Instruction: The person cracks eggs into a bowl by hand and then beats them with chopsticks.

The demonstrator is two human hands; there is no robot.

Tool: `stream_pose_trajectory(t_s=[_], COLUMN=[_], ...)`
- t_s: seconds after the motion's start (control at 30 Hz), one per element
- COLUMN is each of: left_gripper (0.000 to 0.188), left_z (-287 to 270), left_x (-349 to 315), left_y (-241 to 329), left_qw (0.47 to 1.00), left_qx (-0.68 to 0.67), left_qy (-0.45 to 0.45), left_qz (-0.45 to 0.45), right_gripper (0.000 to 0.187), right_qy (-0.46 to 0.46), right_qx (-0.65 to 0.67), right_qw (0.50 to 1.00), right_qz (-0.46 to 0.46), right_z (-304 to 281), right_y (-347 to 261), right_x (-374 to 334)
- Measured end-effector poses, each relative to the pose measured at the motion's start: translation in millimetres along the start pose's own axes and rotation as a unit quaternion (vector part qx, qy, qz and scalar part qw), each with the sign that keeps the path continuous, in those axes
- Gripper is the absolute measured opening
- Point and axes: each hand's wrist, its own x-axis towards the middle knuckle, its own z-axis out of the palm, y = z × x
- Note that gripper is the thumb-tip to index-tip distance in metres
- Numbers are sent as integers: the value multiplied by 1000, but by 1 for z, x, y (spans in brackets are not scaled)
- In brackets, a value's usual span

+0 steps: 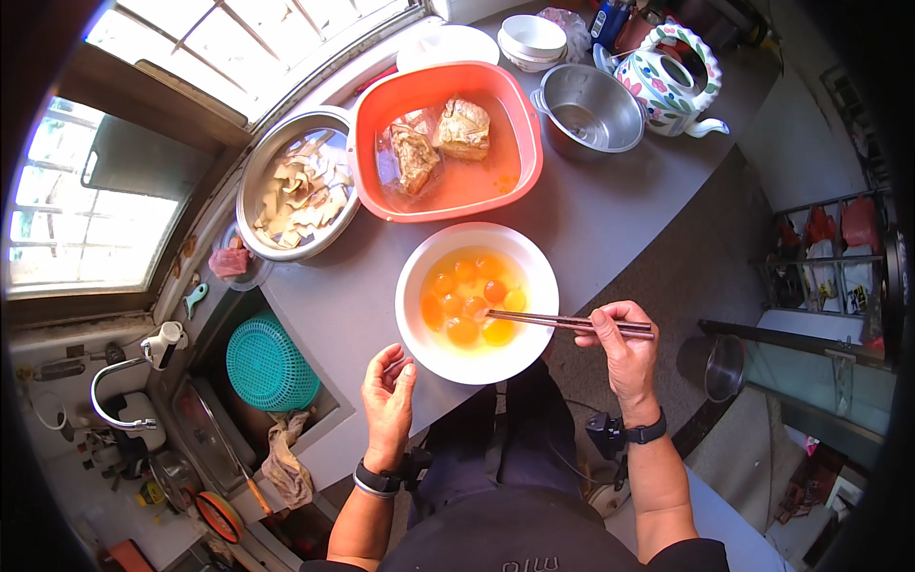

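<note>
A white bowl (477, 368) stands at the counter's near edge, with several unbroken egg yolks (463, 331) in clear egg white. My right hand (624, 351) is closed around a pair of brown chopsticks (548, 320), held nearly level over the bowl's right rim. Their tips reach in among the yolks near the middle. At the bowl's lower left, my left hand (387, 389) is half curled with the thumb apart from the fingers. It holds nothing and is just off the rim.
Behind the bowl, a red basin (519, 195) holds two meat chunks in liquid; a steel basin (250, 221) of pale slices adjoins it. A steel pot (610, 133) and floral teapot (658, 91) stand back right. Left is a sink with a teal basket (272, 362).
</note>
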Motion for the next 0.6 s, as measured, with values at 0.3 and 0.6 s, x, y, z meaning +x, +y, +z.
stream_pose_trajectory(t_s=[0.3, 0.6], left_gripper=[41, 41], left_z=[0, -3], left_x=[4, 6], left_y=[3, 1], left_qw=[1000, 1000], left_qx=[2, -3], left_qy=[-7, -14], left_qz=[-2, 1], right_gripper=[19, 18], right_qy=[37, 31], right_qx=[95, 96], right_qw=[994, 994], right_qz=[39, 37], right_z=[5, -1], right_y=[5, 13], right_x=[2, 1])
